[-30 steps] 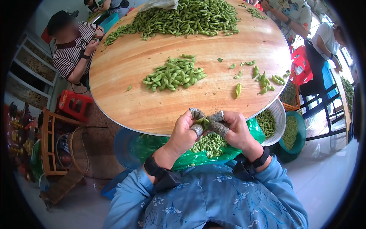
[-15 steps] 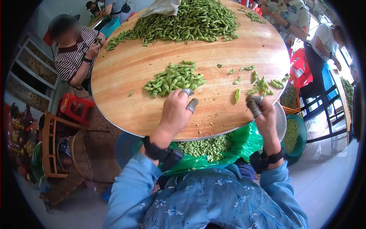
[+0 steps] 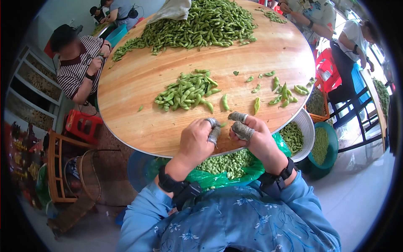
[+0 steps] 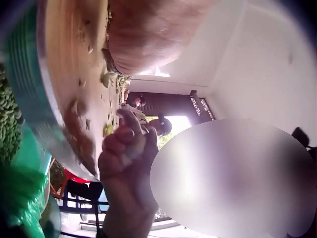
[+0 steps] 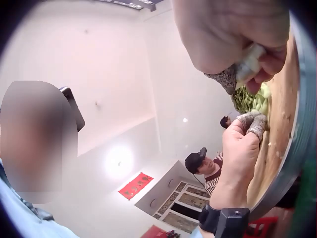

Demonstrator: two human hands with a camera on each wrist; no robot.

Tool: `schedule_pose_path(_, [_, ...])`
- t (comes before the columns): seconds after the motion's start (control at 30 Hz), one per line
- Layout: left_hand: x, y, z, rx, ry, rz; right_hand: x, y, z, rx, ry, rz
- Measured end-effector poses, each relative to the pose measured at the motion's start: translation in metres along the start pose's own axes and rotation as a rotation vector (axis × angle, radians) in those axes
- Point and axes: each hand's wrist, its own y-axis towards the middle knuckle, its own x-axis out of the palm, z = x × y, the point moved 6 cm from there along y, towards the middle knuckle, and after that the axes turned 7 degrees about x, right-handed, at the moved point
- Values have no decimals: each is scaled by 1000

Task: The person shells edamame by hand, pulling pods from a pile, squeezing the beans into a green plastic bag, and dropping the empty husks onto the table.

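Note:
My left hand (image 3: 197, 138) is over the table's near edge, pinching a green soybean pod (image 3: 223, 124) between thumb and forefinger, both in grey finger wraps. The right wrist view also shows this pod (image 5: 255, 114) at the fingertips. My right hand (image 3: 261, 142) faces it with wrapped thumb and forefinger apart, its other fingers loosely bent. A single pod (image 3: 225, 102) lies just beyond the hands. Past it sits a small pile of pods (image 3: 184, 93). Shelled beans (image 3: 226, 165) fill a green plastic bag (image 3: 205, 179) below the hands.
A big pod heap (image 3: 205, 25) covers the round table's (image 3: 126, 84) far side, and loose pods (image 3: 284, 92) lie at the right. A white basket (image 3: 310, 134) and a teal basin (image 3: 331, 130) stand right of the table. A person in stripes (image 3: 75, 63) sits at the left.
Both hands parted from the pod they held together. My left hand reached to the small pile and returned with a pod; the right moved out rightward and came back. One pod now lies apart.

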Motion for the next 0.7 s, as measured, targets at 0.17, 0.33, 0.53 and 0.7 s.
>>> schedule_pose_path(0.17, [8, -11, -1, -294, -515, 11, 7, 2, 2, 33, 50, -6])
schedule_pose_path(0.33, [12, -11, 1, -272, -600, -217, 14, -10, -19, -201, -187, -24])
schedule_pose_path(0.53, [-7, -10, 20, -36, -201, -124, 12, -24, -19, -125, -106, 9])
schedule_pose_path(0.7, [-11, -8, 30, 115, 39, -124, 13, -27, -18, -66, -187, -20])
